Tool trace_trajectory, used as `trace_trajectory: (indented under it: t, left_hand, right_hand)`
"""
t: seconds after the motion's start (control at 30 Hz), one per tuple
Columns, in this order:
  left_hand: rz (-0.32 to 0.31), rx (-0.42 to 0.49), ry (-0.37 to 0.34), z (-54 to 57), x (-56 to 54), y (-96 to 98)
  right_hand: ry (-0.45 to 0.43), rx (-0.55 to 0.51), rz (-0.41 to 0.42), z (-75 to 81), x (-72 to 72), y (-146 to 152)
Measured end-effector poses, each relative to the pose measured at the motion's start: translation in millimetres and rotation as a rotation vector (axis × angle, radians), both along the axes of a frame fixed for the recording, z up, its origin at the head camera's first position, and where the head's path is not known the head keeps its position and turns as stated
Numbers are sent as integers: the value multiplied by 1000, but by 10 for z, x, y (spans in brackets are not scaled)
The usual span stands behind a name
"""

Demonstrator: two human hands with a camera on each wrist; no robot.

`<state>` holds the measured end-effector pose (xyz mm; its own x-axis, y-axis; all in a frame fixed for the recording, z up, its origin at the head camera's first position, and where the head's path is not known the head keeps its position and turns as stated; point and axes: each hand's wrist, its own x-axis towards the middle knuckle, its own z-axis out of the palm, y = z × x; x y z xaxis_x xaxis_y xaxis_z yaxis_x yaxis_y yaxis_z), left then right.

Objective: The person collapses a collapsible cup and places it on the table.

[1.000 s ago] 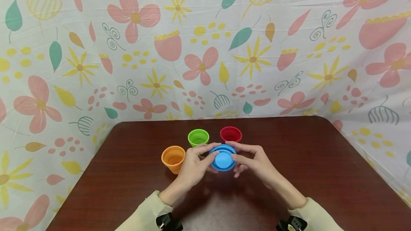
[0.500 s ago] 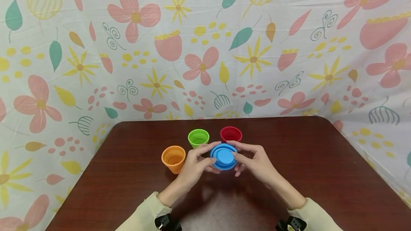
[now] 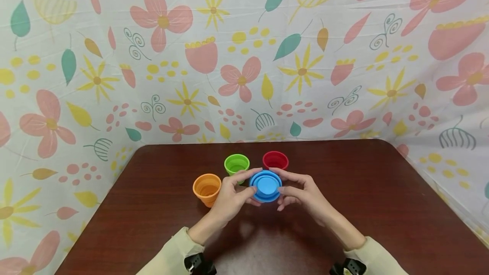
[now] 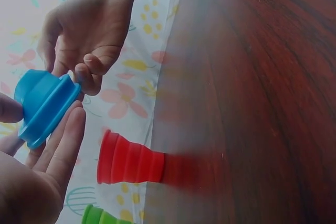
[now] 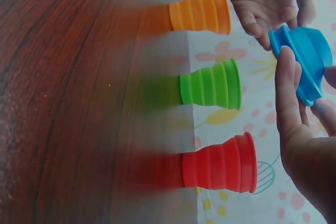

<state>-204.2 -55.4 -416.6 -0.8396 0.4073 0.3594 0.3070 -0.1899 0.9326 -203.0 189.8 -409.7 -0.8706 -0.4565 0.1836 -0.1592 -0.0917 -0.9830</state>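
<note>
Both hands hold a blue collapsible cup [image 3: 266, 186] above the table, its folded rings and round centre turned up toward the head camera. My left hand [image 3: 229, 196] pinches its left side, thumb at the near edge and fingers around the rim. On the right side, my right hand [image 3: 305, 194] grips it the same way, thumb on the edge and forefinger at the far rim. Side-on in the left wrist view, the blue cup [image 4: 44, 106] looks flattened, with its middle pushed out past the wide rim. The wrist views show several fingers supporting it from the other side.
An orange cup [image 3: 206, 188] stands left of the hands on the dark wooden table [image 3: 366, 190]. Behind them stand a green cup [image 3: 236, 163] and a red cup [image 3: 276, 160], all extended and upright. A flower-printed cloth [image 3: 244, 54] hangs behind the table.
The left thumb has slid from the cup's inner rings to its edge, and the right thumb has drawn back too. The cup's centre disc now faces the head camera more squarely.
</note>
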Motion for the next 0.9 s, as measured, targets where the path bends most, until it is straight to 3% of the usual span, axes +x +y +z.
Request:
trace_trajectory:
  t: [0.37, 0.5, 0.67, 0.9]
  left_hand:
    - [54, -30, -14, 29, 17, 45]
    - [20, -7, -35, 32, 11, 37]
    - [-28, 8, -13, 21, -2, 2]
    - [-37, -6, 19, 1, -22, -20]
  right_hand:
    - [95, 54, -78, 6, 10, -41]
    - [98, 63, -93, 6, 13, -44]
    - [78, 51, -53, 18, 26, -21]
    - [112, 44, -13, 13, 23, -16]
